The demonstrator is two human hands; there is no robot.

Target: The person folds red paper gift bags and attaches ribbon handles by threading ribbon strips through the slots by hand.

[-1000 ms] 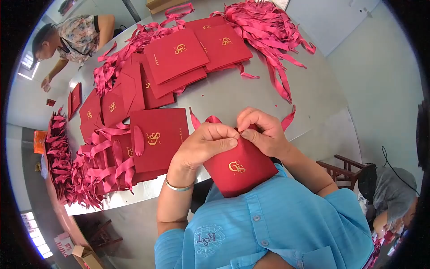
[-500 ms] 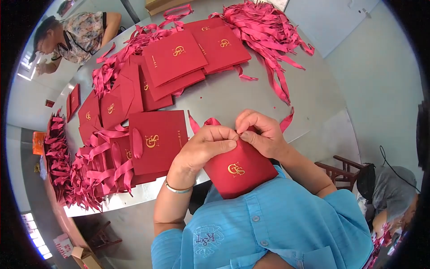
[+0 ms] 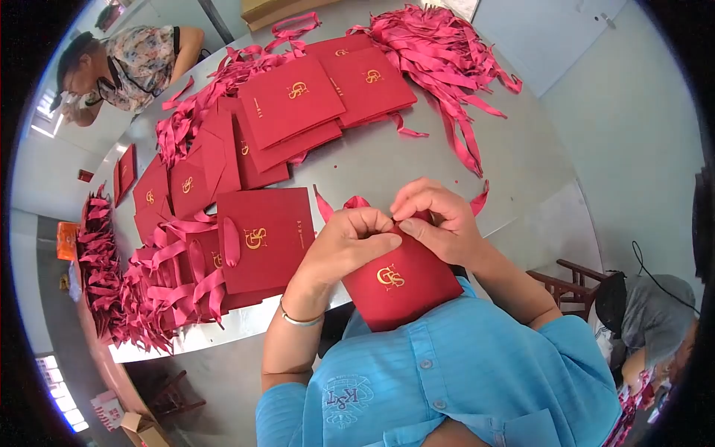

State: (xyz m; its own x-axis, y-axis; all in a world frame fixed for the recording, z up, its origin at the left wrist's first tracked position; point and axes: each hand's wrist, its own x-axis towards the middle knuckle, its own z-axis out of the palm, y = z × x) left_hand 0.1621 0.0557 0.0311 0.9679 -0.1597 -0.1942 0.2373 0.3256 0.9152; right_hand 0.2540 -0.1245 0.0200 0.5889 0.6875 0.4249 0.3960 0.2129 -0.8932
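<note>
A small red paper gift bag [image 3: 417, 290] with a gold monogram is tilted against the blue shirt, its top edge toward the table. My left hand [image 3: 350, 246], with a bangle on the wrist, pinches that top edge between thumb and fingers. Right beside it, my right hand [image 3: 441, 223] is closed at the same edge, fingertips nearly touching the left ones. What lies between the fingertips is too small to make out. Pink ribbon [image 3: 480, 198] sticks out behind my hands on both sides. To the left lies a stack of red bags [image 3: 279, 261] with ribbon handles.
More flat red bags [image 3: 290, 93] overlap across the table [image 3: 521, 179]. A big heap of pink ribbons [image 3: 439, 56] sits at the back, and ribboned bags [image 3: 119, 290] crowd the left edge. Another person [image 3: 141, 63] sits far left. A wooden stool [image 3: 570, 283] stands at right.
My left thumb has lifted slightly and shifted right along the bag's edge. My right hand is nearly unmoved, and the bag stays in place.
</note>
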